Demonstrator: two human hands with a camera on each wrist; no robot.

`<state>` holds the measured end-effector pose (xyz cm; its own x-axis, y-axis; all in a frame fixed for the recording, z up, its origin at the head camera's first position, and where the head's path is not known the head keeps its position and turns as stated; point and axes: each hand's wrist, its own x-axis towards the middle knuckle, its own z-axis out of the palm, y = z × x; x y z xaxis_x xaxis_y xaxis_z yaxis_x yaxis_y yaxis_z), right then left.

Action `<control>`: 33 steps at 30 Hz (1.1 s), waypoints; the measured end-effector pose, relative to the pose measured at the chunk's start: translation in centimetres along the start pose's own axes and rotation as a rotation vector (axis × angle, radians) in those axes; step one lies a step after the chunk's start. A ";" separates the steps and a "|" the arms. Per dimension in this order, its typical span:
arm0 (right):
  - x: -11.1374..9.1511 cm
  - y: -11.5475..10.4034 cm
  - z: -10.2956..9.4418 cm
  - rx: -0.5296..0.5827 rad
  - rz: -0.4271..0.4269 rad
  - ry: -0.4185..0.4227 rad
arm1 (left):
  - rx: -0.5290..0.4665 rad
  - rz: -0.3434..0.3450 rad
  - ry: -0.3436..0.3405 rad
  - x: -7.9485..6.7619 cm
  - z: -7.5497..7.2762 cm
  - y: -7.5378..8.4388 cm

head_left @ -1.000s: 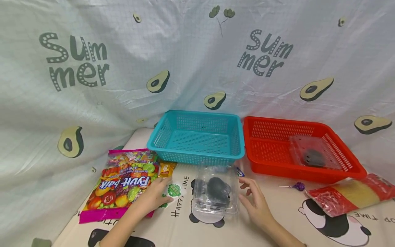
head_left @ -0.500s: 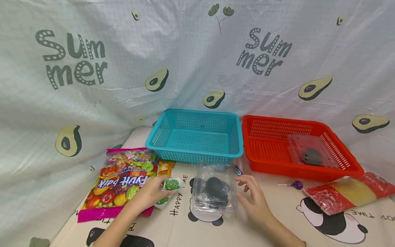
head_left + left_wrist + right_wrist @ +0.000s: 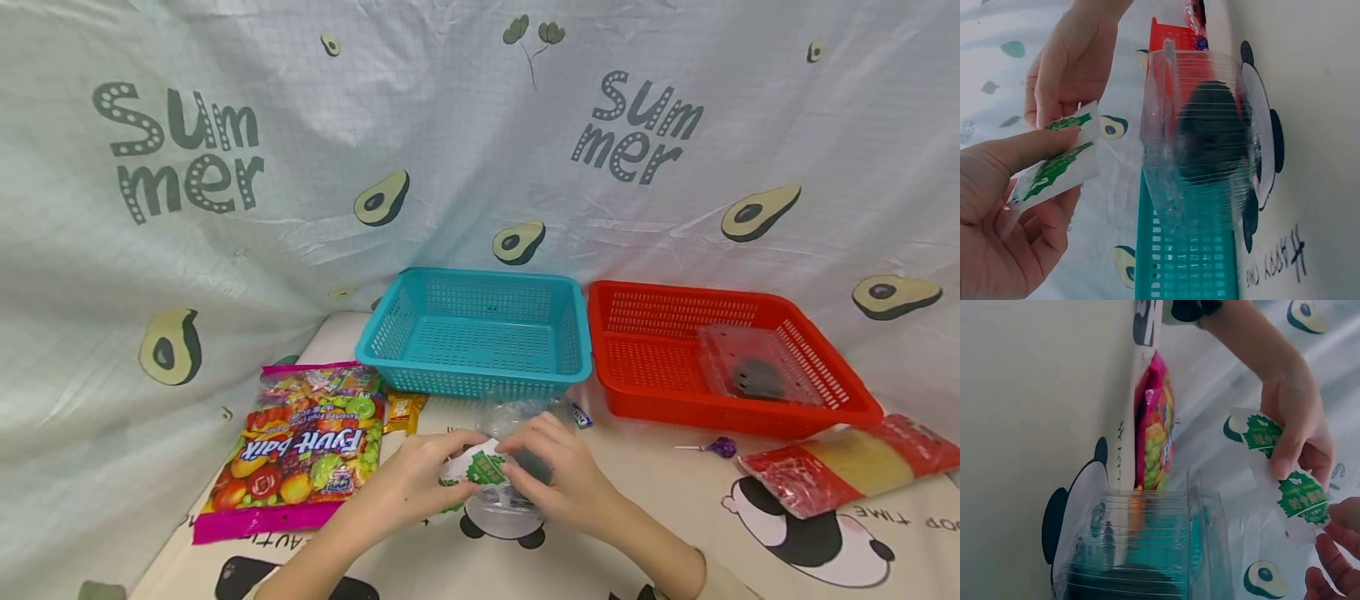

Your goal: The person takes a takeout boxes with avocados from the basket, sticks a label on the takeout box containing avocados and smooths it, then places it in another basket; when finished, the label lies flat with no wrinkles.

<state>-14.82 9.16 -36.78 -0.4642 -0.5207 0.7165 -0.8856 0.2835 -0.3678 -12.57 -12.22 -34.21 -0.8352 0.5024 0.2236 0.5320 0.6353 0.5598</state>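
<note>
A white strip with green jagged-edged stickers (image 3: 480,467) is held up before the clear plastic clamshell box (image 3: 508,512). My left hand (image 3: 416,482) pinches the strip, thumb on its printed face, as the left wrist view shows. At the opposite end, my right hand (image 3: 558,471) pinches the edge of a sticker (image 3: 1307,497) between thumb and finger. The box stands on the table just beyond both hands and is partly hidden by them. A dark rounded thing (image 3: 1213,131) sits inside it; its kind is unclear.
Behind the box stand a turquoise basket (image 3: 480,383) and a red basket (image 3: 675,408) holding another clear box (image 3: 720,350). A fruit candy bag (image 3: 292,450) lies left, with an orange packet (image 3: 405,412). A lollipop (image 3: 723,447) and a red-yellow packet (image 3: 847,467) lie right.
My left hand has lifted the sticker strip off the table and carried it right, in front of the box. My right hand has moved left to meet it and grips its edge.
</note>
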 end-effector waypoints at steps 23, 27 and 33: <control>-2.3 2.7 -0.7 0.195 0.624 -0.019 | -0.231 -0.249 0.195 -1.8 -0.1 -3.8; -2.7 3.3 -1.4 0.207 0.733 -0.001 | -0.232 -0.409 0.259 -2.3 -0.7 -6.0; -3.6 4.1 -2.0 0.204 0.763 0.001 | -0.142 -0.536 0.248 -3.1 -0.6 -8.5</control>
<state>-16.81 13.79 -39.68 -0.9444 -0.2416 0.2228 -0.3073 0.4086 -0.8595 -14.61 -19.50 -39.20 -0.9983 -0.0282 0.0505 0.0187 0.6690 0.7431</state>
